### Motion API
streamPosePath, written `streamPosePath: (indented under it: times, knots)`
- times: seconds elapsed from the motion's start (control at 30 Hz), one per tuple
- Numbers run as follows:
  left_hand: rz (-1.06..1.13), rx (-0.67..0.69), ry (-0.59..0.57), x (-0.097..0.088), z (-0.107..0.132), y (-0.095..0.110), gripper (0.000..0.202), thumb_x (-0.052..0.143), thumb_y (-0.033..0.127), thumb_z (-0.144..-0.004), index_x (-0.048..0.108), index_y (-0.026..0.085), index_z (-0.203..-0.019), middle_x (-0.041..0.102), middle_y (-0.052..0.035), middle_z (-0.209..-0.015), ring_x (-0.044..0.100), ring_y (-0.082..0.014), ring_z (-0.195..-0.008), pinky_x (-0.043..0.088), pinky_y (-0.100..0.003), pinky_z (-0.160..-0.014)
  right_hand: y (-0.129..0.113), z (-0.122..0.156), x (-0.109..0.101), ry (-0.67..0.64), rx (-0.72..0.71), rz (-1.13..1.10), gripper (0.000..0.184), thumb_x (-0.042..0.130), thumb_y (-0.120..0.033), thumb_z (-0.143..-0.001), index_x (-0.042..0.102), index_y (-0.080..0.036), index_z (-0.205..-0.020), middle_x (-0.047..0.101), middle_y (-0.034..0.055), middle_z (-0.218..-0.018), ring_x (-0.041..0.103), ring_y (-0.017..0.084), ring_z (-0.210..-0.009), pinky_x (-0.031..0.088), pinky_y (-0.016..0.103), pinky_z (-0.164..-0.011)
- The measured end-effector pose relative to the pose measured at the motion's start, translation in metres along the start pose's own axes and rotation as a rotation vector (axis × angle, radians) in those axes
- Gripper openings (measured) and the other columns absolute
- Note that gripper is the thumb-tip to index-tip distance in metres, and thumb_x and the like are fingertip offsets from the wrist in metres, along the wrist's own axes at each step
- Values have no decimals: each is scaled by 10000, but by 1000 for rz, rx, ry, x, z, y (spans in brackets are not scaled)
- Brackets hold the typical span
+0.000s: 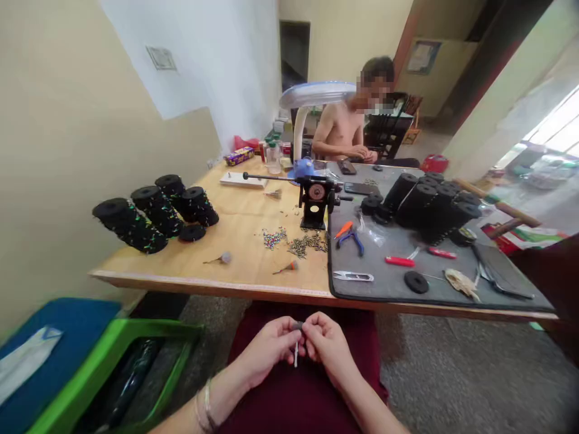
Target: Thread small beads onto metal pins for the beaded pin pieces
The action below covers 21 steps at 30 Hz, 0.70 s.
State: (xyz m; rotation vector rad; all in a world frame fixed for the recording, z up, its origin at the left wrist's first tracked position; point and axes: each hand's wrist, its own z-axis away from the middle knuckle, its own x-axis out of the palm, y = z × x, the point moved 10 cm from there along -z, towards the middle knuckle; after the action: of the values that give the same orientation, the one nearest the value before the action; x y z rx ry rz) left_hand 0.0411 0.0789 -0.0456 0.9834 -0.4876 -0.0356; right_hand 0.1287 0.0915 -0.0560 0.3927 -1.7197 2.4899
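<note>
Head view: left hand (272, 345) and right hand (329, 346) pinch a dark piece (297, 326) above the lap (304, 401), I'd guess for steadiness, beads (274, 239) lying within reach on the counter (244, 232).

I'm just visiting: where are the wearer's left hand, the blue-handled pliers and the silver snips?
Left hand (272, 343): head view, back of the hand.
Blue-handled pliers (350, 233): head view, near where the handles meet.
Silver snips (353, 276): head view, middle of the body.
</note>
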Motion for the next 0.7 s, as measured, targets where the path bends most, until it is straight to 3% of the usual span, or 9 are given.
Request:
streamPosePath:
  times: [0.43,0.7]
  knots:
    - [-19,38,-9,1,-3,-1,279,706,343,-711,523,135,-736,599,-17,-655,566,-112,-597,436,-227,-527,-7,3,-4,79,-4,90,372,681,-499,-669,486,-184,-638,461,-85,-329,326,45,-285,220,164,-332]
    - [-5,46,17,-1,-4,-1,279,684,361,-728,515,139,-737,613,-21,-638,566,-109,-582,431,-225,-528,-1,4,-6,89,12,70,386,701,-514,-655,542,-163,-676,529,-53,-383,383,50,-320,262,160,-344]
